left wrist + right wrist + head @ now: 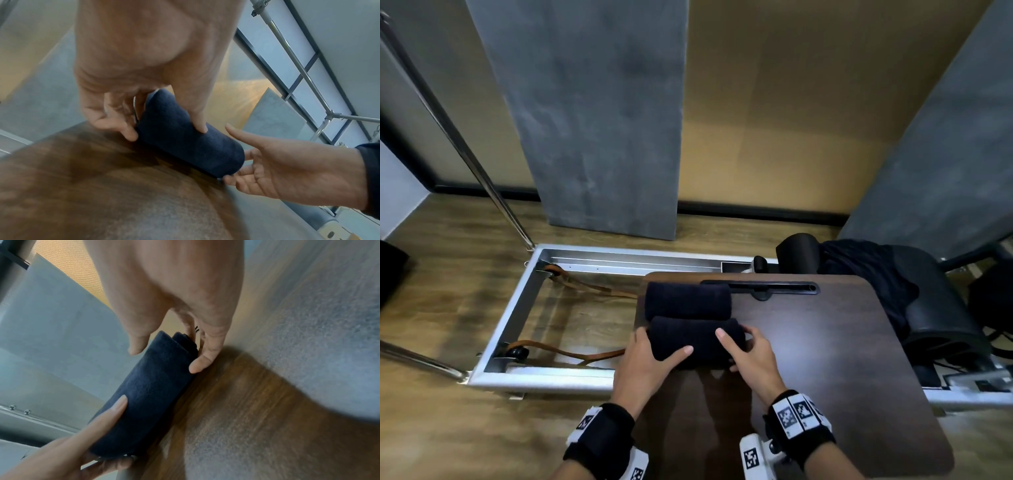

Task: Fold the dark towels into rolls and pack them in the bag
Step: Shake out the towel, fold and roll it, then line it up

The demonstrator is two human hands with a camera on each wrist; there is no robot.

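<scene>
Two dark towel rolls lie side by side at the far left of a dark wooden table (825,359). The far roll (688,300) lies free. Both hands hold the near roll (702,346) (185,142) (148,395). My left hand (659,346) (164,131) grips its left end, thumb over the top and fingers round the end. My right hand (736,346) (166,356) cups the right end, thumb above the roll and fingers against the end face. No bag can be clearly made out.
A metal frame (517,308) with brown straps (571,353) lies on the floor left of the table. A heap of dark cloth (866,274) rests on black padded equipment (941,308) at the right. A slot (760,287) runs along the table's far edge.
</scene>
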